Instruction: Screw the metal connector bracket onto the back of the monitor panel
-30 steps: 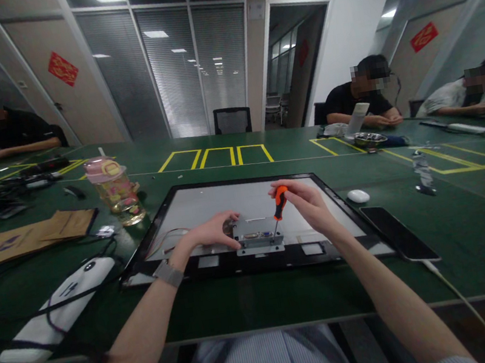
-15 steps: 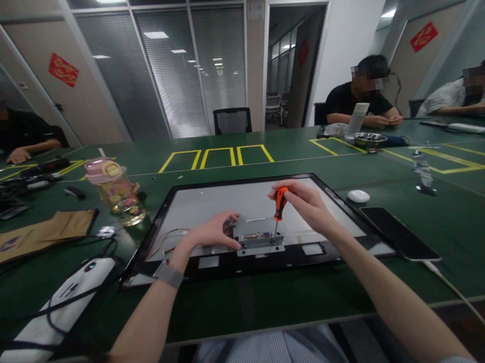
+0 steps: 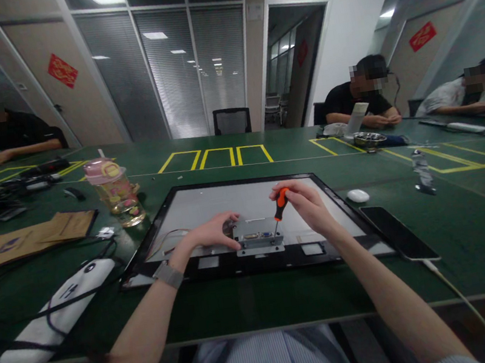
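Observation:
A flat panel with a black frame (image 3: 332, 199) lies on the green table, its pale back facing up. On its near edge stands a metal bracket (image 3: 259, 244) carrying a row of connector ports. My left hand (image 3: 214, 232) grips the bracket's left end between thumb and fingers. In my right hand (image 3: 305, 202) is an orange and black screwdriver (image 3: 281, 203), held nearly upright with its shaft leaning slightly. The screwdriver tip meets the bracket's right part by the blue port; the screw itself is too small to make out. A thin cable lies left of the bracket.
Right of the panel are a white mouse (image 3: 358, 196) and a charging phone (image 3: 399, 233). On the left stand a drink cup (image 3: 115, 192), a brown paper bag (image 3: 25, 237) and a white power strip (image 3: 60, 311) with black cables. Several people sit around the table.
My hands, the screwdriver and the bracket look almost unchanged. At the far left, another person's hand has shifted slightly.

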`<state>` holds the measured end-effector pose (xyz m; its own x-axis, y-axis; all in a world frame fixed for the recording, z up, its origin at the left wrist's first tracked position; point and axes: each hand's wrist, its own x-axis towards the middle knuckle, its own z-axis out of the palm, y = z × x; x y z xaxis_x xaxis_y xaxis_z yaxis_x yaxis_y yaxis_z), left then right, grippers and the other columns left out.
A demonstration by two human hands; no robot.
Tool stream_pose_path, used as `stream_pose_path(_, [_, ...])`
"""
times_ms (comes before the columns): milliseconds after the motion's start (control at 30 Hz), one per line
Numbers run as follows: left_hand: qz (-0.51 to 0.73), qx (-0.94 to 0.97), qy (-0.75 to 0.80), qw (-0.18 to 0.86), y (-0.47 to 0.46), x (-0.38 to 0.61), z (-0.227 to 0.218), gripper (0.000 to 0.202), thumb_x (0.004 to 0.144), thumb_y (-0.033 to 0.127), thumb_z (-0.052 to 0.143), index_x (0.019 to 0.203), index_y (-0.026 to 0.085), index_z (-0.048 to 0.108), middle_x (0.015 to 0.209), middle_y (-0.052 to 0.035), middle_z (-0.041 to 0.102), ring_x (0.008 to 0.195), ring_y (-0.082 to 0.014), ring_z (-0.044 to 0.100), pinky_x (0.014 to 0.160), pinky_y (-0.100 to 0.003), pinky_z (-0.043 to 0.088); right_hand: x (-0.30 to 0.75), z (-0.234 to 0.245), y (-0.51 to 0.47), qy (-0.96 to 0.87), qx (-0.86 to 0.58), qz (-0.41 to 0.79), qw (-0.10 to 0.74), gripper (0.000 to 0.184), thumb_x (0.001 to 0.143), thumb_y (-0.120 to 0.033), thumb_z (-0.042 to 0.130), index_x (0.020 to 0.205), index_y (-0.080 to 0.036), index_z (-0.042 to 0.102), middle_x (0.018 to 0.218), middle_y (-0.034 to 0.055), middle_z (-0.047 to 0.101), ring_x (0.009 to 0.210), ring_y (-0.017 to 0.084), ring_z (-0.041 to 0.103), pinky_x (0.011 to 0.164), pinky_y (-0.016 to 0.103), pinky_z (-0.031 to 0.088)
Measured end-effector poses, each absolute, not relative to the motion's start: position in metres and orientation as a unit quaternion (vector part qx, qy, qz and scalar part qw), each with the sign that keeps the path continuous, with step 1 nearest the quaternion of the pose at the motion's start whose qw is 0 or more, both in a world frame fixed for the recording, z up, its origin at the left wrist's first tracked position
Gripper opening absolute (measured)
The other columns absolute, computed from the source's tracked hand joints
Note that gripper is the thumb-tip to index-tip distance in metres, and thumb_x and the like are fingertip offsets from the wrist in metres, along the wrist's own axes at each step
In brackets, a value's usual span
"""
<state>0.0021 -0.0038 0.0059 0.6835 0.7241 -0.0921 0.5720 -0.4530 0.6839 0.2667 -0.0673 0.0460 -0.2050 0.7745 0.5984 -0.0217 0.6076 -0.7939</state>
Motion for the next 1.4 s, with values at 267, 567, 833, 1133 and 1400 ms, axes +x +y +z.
stream_pose_path(267, [0.116,0.848,0.374,0.357,-0.0015,0.0006,0.003,0.072,0.052,0.044,0.082,0.113,0.022,0.05,0.137,-0.0088,0.042,0.127,-0.0294,0.04,0.106,-0.043,0.031,0.2672,0.0471,-0.0684,-0.687,-0.284,0.339,0.577,0.015,0.085,-0.033,0.058,0.096,-0.028,0.067,0.089,0.0026,0.062,0.085,0.017,0.059,0.078,0.034,0.048])
stream_pose_path(567, [0.108,0.845,0.374,0.367,-0.001,0.0,0.0022,0.073,0.053,0.045,0.081,0.114,0.023,0.048,0.139,-0.0083,0.04,0.128,-0.0296,0.038,0.107,-0.044,0.03,0.2678,0.0466,-0.0659,-0.689,-0.275,0.336,0.581,0.013,0.083,-0.036,0.06,0.086,-0.026,0.067,0.094,0.0035,0.061,0.092,0.019,0.058,0.081,0.036,0.048])
stream_pose_path(833, [0.105,0.842,0.381,0.367,-0.0029,0.0003,0.0052,0.072,0.053,0.044,0.081,0.114,0.023,0.048,0.138,-0.0081,0.041,0.127,-0.0294,0.039,0.107,-0.044,0.03,0.2665,0.049,-0.0691,-0.677,-0.273,0.387,0.563,0.018,0.089,-0.035,0.051,0.099,-0.026,0.063,0.092,0.0041,0.066,0.089,0.018,0.062,0.085,0.039,0.049])
stream_pose_path(1133, [0.12,0.843,0.373,0.368,-0.0014,0.0008,0.0022,0.071,0.051,0.044,0.082,0.111,0.023,0.05,0.138,-0.0077,0.042,0.127,-0.0292,0.039,0.107,-0.044,0.03,0.2657,0.0496,-0.0708,-0.701,-0.271,0.361,0.552,0.024,0.085,-0.032,0.056,0.107,-0.025,0.063,0.102,0.0062,0.067,0.094,0.021,0.062,0.085,0.041,0.049])
stream_pose_path(1400, [0.113,0.848,0.376,0.355,-0.0028,0.0011,0.004,0.07,0.053,0.044,0.082,0.112,0.022,0.05,0.138,-0.0086,0.042,0.128,-0.03,0.039,0.107,-0.044,0.03,0.2645,0.0511,-0.0721,-0.735,-0.362,0.101,0.565,0.019,0.08,-0.028,0.063,0.098,-0.028,0.068,0.091,0.0044,0.061,0.085,0.021,0.058,0.082,0.041,0.047])
